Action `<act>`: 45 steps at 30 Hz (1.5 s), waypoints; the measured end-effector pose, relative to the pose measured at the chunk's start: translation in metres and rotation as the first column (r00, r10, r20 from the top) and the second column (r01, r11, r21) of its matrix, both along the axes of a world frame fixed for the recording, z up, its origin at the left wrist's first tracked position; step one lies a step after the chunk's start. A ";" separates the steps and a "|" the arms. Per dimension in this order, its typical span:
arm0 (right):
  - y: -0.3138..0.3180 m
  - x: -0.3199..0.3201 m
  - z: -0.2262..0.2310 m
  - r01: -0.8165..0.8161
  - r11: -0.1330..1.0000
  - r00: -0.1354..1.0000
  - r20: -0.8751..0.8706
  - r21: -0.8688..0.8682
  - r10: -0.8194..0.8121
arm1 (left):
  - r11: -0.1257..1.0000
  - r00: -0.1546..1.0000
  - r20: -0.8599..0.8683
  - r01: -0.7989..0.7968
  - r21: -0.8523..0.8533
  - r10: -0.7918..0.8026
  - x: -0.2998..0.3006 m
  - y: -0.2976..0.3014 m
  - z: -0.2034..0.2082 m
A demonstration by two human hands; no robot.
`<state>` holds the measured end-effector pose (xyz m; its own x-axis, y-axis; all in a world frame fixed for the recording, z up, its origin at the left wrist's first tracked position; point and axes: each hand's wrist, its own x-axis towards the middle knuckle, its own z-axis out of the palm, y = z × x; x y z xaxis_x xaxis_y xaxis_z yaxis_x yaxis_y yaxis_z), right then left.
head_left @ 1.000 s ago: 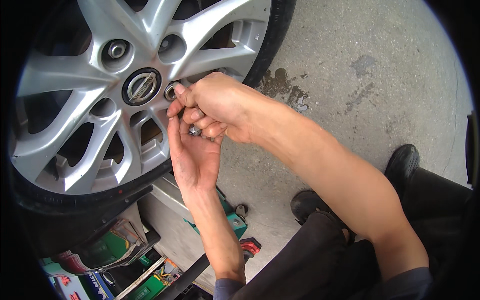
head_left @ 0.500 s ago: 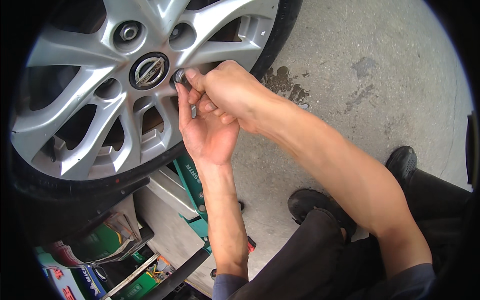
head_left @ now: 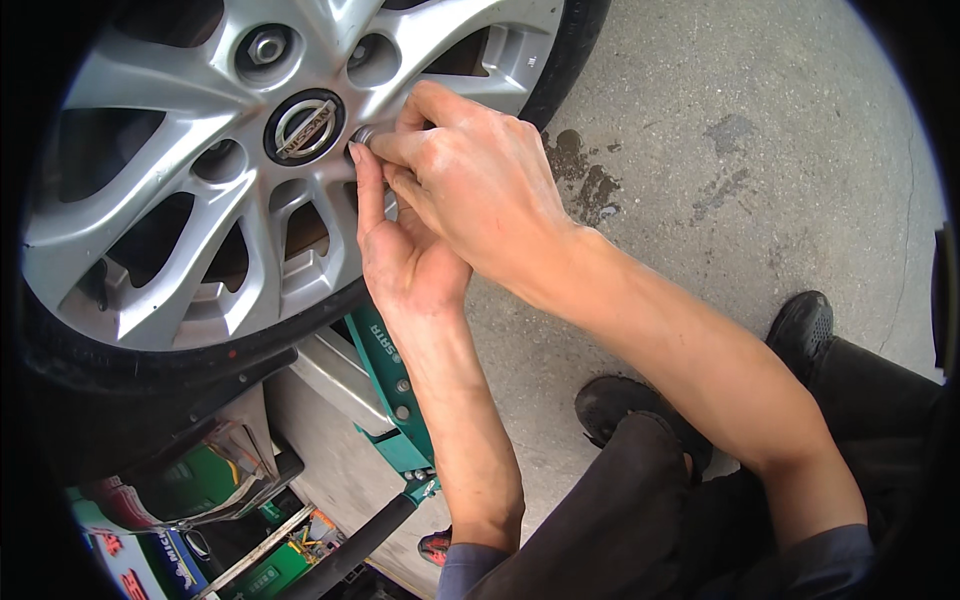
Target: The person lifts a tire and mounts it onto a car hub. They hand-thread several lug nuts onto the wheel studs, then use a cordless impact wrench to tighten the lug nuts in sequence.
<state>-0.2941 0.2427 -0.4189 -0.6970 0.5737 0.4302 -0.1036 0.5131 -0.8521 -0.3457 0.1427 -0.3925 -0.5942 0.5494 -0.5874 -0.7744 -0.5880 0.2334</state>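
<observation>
A silver alloy wheel (head_left: 225, 125) in a black tire (head_left: 110, 355) fills the upper left. At the wheel hole right of the round center cap (head_left: 303, 128), a small metal lug nut (head_left: 363, 135) is pinched by the fingertips of my right hand (head_left: 480, 165), which is closed. Palm up beneath it is my left hand (head_left: 405, 255); its thumb stretches up against the nut, and its other fingers are mostly hidden behind my right hand. Another nut (head_left: 267, 46) sits in the upper hole. The left hole (head_left: 218, 160) shows no nut.
A green floor jack (head_left: 385, 385) with a dark handle (head_left: 355, 535) stands below the wheel. Lower left is a cart (head_left: 255, 550) with assorted items. My dark shoes (head_left: 620, 405) rest on grey concrete (head_left: 700, 120), which has a dark wet patch (head_left: 585, 175).
My right hand has turned, its back now facing up and its fingers straighter at the nut. My left thumb stays by the nut. The view has shifted slightly.
</observation>
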 end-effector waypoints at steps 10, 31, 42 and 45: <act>-0.008 -0.005 0.017 -0.154 0.551 0.979 -0.052 -0.820 0.195 | 0.992 0.999 -0.046 -0.008 0.129 0.014 0.015 -0.011 0.007; 0.004 -0.005 0.010 -0.138 0.990 0.979 0.151 0.008 0.136 | 0.988 0.999 -0.020 0.042 -0.150 -0.045 -0.005 -0.008 0.014; -0.004 -0.013 0.025 -0.148 -0.142 0.979 -0.165 -0.979 0.121 | 0.990 0.986 -0.098 0.135 0.025 -0.132 -0.005 -0.017 0.014; 0.002 -0.004 0.017 -0.239 0.071 0.951 -0.219 -0.968 0.217 | 0.994 0.993 -0.044 0.111 0.015 -0.111 -0.009 -0.018 0.012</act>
<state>-0.2980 0.2445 -0.4015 -0.8841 0.3079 -0.3517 -0.0551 -0.8158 -0.5757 -0.3547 0.1244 -0.3807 -0.5537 0.6236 -0.5519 -0.8245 -0.5033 0.2585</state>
